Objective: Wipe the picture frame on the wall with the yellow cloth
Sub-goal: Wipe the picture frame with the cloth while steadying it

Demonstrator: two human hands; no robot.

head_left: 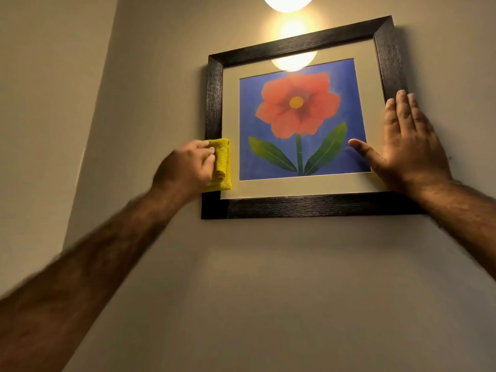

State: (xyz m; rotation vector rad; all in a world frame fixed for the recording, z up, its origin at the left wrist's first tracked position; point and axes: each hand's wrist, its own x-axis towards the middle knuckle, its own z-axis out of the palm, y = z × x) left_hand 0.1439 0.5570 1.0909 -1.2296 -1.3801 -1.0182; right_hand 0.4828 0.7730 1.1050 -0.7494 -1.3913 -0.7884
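Observation:
A dark wooden picture frame [308, 205] hangs on the beige wall and holds a red flower print on blue behind glass. My left hand [185, 167] grips a folded yellow cloth [222, 162] and presses it against the lower part of the frame's left side, over the wood and the cream mat. My right hand [405, 146] lies flat with fingers spread on the frame's lower right part. Its thumb rests on the glass and its fingertips reach the right rail.
A lit round wall lamp [288, 1] glows just above the frame and is mirrored in the glass. A wall corner [91, 122] runs down at the left. Bare wall spreads below the frame.

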